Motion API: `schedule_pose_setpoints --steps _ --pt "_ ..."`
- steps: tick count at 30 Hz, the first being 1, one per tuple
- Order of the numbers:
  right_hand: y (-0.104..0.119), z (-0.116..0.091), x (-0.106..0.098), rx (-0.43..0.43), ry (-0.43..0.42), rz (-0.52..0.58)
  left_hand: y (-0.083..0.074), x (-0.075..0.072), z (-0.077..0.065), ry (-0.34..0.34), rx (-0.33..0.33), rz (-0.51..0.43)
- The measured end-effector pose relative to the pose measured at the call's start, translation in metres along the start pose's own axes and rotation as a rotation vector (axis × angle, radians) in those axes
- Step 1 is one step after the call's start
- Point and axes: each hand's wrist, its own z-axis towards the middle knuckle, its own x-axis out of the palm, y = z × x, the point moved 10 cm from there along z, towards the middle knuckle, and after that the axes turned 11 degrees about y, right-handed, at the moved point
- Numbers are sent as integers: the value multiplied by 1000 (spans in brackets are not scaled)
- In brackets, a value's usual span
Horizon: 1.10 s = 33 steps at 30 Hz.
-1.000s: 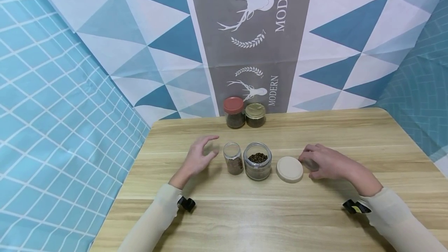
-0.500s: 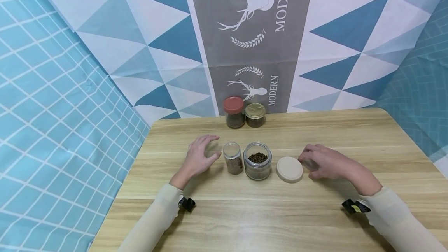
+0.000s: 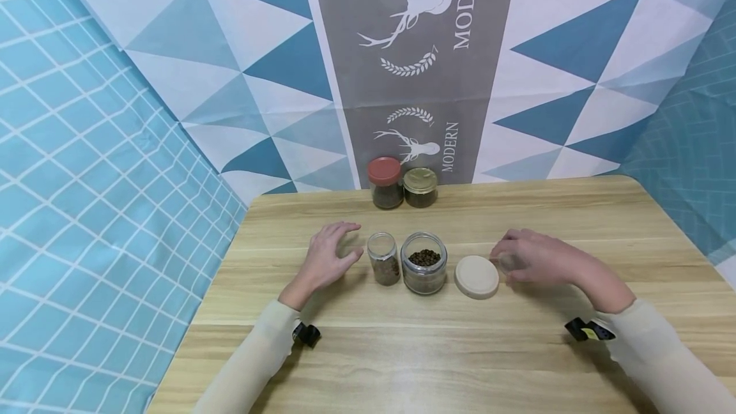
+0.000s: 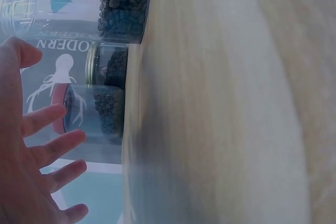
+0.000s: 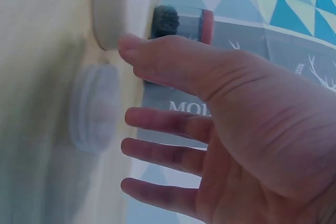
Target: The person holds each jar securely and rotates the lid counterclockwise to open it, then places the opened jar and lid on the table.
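My left hand (image 3: 329, 260) stands with thumb and fingers spread at the left of a narrow open glass jar (image 3: 383, 259), apart from it. In the left wrist view this jar (image 4: 79, 9) holds dark bean-like bits at its bottom. A wider open glass jar (image 3: 424, 276) with the same kind of bits stands at its right, followed by a round beige lid (image 3: 476, 276). My right hand (image 3: 543, 259) hovers over a clear round lid (image 5: 94, 108) lying on the table. Its fingers are apart and grip nothing; in the head view they partly cover that lid.
Two closed jars stand at the table's back edge: one with a red lid (image 3: 384, 170), one with a gold lid (image 3: 420, 180). Patterned cloth (image 3: 276, 69) hangs directly behind the wooden table (image 3: 402, 363).
My right hand has let go of the clear lid and risen slightly from it. My left hand's thumb came a little nearer the narrow jar, then stayed still.
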Motion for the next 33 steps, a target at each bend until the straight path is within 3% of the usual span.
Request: schedule_pose_setpoints --steps 4,10,13,17,20,25,33 --pt "2 -2 -15 -4 -57 -12 6 0 1 -36 40 11" --pt "8 3 -19 -25 -105 -12 42 20 9 -86 76 47" --pt "10 8 -20 -23 -126 -14 38 17 8 -81 77 39" --pt "11 14 -25 -15 -172 -48 12 5 2 -47 62 13" --pt "12 19 -32 -18 -208 -68 3 4 0 -6 35 19" --pt "16 27 -45 -30 -267 -88 0 7 0 42 -1 38" --pt "22 44 -60 -48 -347 -97 0 7 1 39 9 7"
